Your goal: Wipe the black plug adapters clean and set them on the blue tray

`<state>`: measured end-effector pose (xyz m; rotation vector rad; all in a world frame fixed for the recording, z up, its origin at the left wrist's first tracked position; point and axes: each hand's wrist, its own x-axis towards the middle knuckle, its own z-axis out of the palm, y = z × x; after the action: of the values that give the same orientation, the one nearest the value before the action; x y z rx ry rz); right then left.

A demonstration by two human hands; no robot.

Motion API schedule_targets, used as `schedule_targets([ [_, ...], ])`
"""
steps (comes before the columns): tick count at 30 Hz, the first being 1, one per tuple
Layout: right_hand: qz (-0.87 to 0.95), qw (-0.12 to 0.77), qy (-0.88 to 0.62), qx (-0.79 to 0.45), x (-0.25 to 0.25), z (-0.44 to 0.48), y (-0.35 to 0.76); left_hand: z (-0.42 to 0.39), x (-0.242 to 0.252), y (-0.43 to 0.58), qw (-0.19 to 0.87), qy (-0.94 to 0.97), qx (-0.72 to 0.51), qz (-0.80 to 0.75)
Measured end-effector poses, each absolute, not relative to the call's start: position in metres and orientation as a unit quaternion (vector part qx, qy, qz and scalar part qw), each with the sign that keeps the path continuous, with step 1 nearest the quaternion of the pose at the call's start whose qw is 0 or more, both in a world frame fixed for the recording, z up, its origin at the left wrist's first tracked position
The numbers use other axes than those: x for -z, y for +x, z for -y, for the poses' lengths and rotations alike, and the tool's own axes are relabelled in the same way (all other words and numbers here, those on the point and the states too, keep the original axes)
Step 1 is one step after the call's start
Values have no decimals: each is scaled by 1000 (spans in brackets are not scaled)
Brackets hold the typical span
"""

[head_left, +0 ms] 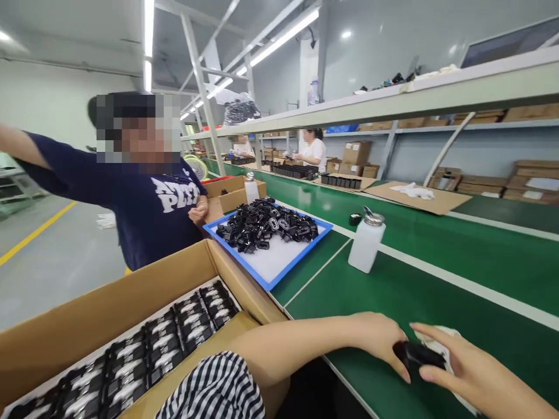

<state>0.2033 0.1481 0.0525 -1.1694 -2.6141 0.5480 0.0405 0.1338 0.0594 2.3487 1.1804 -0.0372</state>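
My left hand [382,340] and my right hand [467,369] meet at the lower right over the green bench top [437,291]. Between them is a small black part [417,355]; the fingers of both hands are closed on it. Under my right hand lies a white cloth [441,343], partly hidden. My left forearm reaches in from a black-and-white striped sleeve [213,390].
A cardboard box [109,302] at lower left holds rows of several black parts. A blue-rimmed tray [271,279] carries a heap of black parts. A white dispenser bottle [365,243] stands on the bench. A person in a dark blue shirt [148,209] stands left; others work farther back.
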Motion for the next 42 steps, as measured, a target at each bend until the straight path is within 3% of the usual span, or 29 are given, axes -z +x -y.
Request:
schedule_targets([
  [4, 923, 51, -371, -91, -86, -123, 195, -127, -47, 42, 210, 888, -38, -407],
  [9, 880, -49, -472, 11, -141, -121, 234, -134, -44, 34, 310, 843, -71, -434],
  [12, 797, -169, -575, 72, -169, -121, 291, -137, -47, 33, 323, 836, -42, -442],
  [16, 665, -311, -672, 94, -178, -107, 377, -132, -51, 33, 326, 833, -27, -447],
  [20, 630, -368, -679, 81, -163, -89, 441, -131, -51, 34, 329, 826, -22, -457],
  [33, 595, -343, -683, 248, -124, -52, 442, -134, -47, 35, 303, 828, -15, -472],
  [39, 676, -268, -652, 214, -79, -41, 446, -134, -49, 36, 304, 827, 4, -473],
  [42, 668, -175, -701, 179, -62, -36, 465, -134, -49, 35, 306, 826, 1, -474],
])
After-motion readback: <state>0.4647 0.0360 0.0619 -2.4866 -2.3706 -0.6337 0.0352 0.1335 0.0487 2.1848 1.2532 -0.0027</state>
